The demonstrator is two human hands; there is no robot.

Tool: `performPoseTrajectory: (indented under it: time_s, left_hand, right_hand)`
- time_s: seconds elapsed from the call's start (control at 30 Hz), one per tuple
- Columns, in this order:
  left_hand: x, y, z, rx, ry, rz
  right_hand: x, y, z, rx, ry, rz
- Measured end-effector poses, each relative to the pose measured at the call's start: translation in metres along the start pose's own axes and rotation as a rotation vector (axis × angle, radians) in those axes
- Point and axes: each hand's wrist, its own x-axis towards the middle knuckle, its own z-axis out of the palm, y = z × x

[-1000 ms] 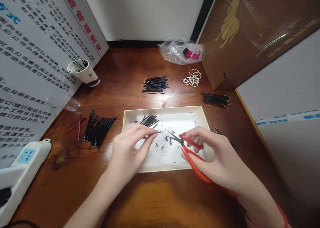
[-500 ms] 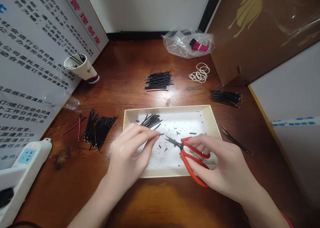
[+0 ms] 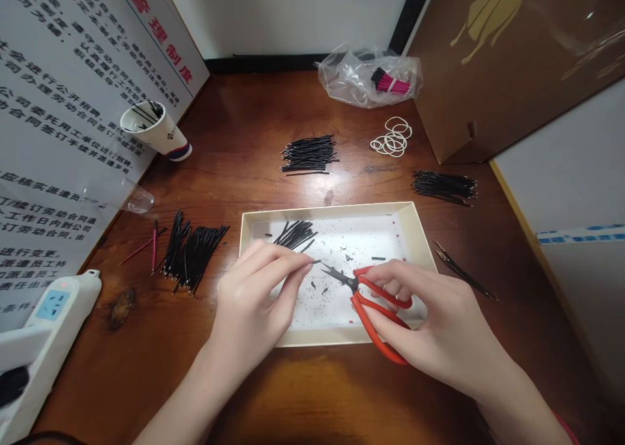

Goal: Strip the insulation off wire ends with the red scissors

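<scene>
- Wire [image 3: 317,261], pinched between the left hand's [image 3: 258,295] thumb and forefinger, their tips pressed together; its short free end points toward the right fingers.
- Scissors [image 3: 354,283] in the right hand [image 3: 430,308], its fingers and thumb curled around the red handles; the blades stand slightly parted, tips at the wire's end. Whether they touch it, I cannot tell.
- Box [image 3: 322,339] below both hands' fingers, pale, shallow, sprinkled with dark scraps [image 3: 313,285].
- Loose strands [image 3: 295,232] in the box, just beyond the left fingertips.
- Black heap [image 3: 200,256] left of the left fingers, with two pink wires [image 3: 155,250] farther left.
- Far stack [image 3: 308,154] straight beyond the left fingers, well apart from them.
- Rubber bands [image 3: 393,139] beyond the right fingers; a clear bag [image 3: 344,84] with a pink bundle [image 3: 392,82] farther out.
- Side stack [image 3: 444,186] beyond the right fingers, to their right.
</scene>
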Motion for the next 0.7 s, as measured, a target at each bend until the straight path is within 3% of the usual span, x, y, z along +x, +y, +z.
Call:
performPoseTrajectory:
  time_s: [0.7]
  left_hand:
    - [0.0011, 0.0019, -0.0013, 0.015, -0.006, -0.015]
  right_hand:
    - [0.0004, -0.0022, -0.0005, 0.003, 0.005, 0.003]
